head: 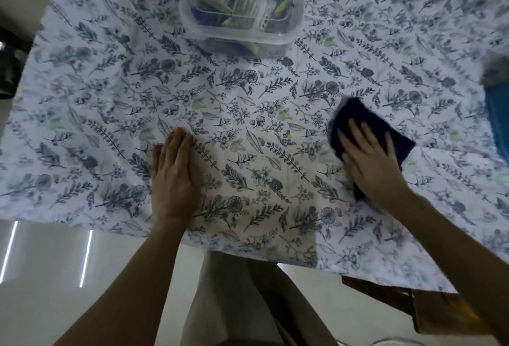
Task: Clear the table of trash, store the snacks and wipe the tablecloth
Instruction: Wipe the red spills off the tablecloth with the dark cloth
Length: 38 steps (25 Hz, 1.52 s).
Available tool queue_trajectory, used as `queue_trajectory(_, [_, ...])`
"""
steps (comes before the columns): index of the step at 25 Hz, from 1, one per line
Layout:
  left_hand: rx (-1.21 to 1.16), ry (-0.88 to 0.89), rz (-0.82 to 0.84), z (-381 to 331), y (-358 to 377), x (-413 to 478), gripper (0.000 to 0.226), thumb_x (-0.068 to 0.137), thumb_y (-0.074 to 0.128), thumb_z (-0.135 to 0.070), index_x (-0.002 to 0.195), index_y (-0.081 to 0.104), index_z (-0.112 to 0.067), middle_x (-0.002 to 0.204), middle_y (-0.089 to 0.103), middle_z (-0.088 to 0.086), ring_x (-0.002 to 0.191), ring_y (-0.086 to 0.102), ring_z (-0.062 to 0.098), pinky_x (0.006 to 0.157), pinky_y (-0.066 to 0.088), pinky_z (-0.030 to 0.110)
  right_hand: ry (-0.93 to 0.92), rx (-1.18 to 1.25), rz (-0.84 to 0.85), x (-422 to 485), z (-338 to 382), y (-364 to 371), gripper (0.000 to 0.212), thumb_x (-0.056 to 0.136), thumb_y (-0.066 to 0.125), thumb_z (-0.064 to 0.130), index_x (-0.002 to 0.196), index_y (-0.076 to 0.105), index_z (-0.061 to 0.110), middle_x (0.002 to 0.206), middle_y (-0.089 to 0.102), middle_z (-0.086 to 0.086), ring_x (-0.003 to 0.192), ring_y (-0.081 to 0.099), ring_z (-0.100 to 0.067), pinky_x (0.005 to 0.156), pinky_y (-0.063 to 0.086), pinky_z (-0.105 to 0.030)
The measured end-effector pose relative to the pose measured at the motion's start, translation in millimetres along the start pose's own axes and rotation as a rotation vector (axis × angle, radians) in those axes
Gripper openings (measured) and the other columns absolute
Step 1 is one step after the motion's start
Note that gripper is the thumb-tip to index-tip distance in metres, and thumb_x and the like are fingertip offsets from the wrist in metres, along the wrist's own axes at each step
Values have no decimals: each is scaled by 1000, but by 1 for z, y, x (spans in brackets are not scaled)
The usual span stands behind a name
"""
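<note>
Two hands on the cloth, one job in hand: wiping.

Item, tablecloth [248, 125]: white with a blue leaf print, spread over the whole table, slightly rumpled toward the left edge and the near hem.

Item, my right hand [370, 163]: laid flat, fingers spread, palm pressing a dark navy rag [358, 122] down on the right half of the cloth. Nothing is pinched; the rag is held by pressure alone, its far corner showing beyond my fingertips.

Item, my left hand [175, 177]: flat, fingers together, empty, bearing down on the cloth left of centre, well apart from the rag.

Item, clear plastic container [239, 1]: at the far middle, lidless, holding packets that look like the stored snacks. No loose trash shows on the cloth.

Item, blue object [495, 114]: at the far right edge, blurred; I cannot tell what it is.

Method, as I judge it: keep the left palm anchoring the fabric so it does not bunch or slide off the near edge. Sweep the rag in overlapping strokes away from the anchor. Keep the whole palm on the rag so it stays unfolded. Shift the anchor before crossing to the left half. Lift the container to reach beneath it instead of pushing round it.
</note>
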<state>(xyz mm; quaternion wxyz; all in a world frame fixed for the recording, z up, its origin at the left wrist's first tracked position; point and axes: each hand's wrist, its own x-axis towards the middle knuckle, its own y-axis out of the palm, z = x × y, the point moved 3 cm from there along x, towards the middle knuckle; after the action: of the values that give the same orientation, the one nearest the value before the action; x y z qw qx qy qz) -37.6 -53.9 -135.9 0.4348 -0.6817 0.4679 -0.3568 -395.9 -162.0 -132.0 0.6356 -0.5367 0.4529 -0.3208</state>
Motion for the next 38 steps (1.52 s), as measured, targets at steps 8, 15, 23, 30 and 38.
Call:
queue_trajectory(8, [-22, -7, 2, -1, -2, -1, 48, 99, 28, -24, 146, 36, -13, 156, 33, 6, 147, 21, 15, 123, 9, 41, -212, 173, -65, 35, 207, -8, 49, 98, 29, 40, 146, 26, 29, 160, 13, -3, 147, 8, -29, 113, 3, -65])
queue_trajectory(15, [-31, 3, 7, 0, 0, 0, 50, 97, 29, -21, 145, 36, -12, 155, 34, 8, 147, 23, 18, 123, 9, 42, -499, 49, -1, -80, 150, 29, 51, 98, 35, 38, 147, 24, 29, 159, 16, 1, 147, 9, -21, 117, 7, -51])
queue_trajectory(23, [10, 12, 9, 1, -1, -1, 49, 99, 31, -24, 146, 35, -11, 156, 33, 9, 147, 21, 17, 123, 9, 42, 317, 188, -98, 35, 28, -3, 54, 98, 12, 44, 149, 16, 26, 160, 9, -4, 147, 5, -25, 114, 0, -62])
queue_trajectory(30, [-14, 4, 13, -2, -2, -2, 49, 99, 30, -25, 146, 34, -13, 156, 31, 8, 148, 19, 18, 123, 7, 41, -45, 270, -109, 41, 170, -9, 50, 99, 20, 42, 147, 26, 27, 159, 15, -4, 147, 8, -27, 114, 0, -63])
queue_trajectory(38, [-48, 12, -7, -3, -2, -1, 50, 95, 31, -21, 144, 39, -11, 154, 35, 9, 146, 24, 21, 123, 7, 39, -486, 1, -13, -113, 136, 35, 52, 96, 34, 32, 147, 25, 27, 159, 17, -2, 146, 11, -23, 115, 9, -55])
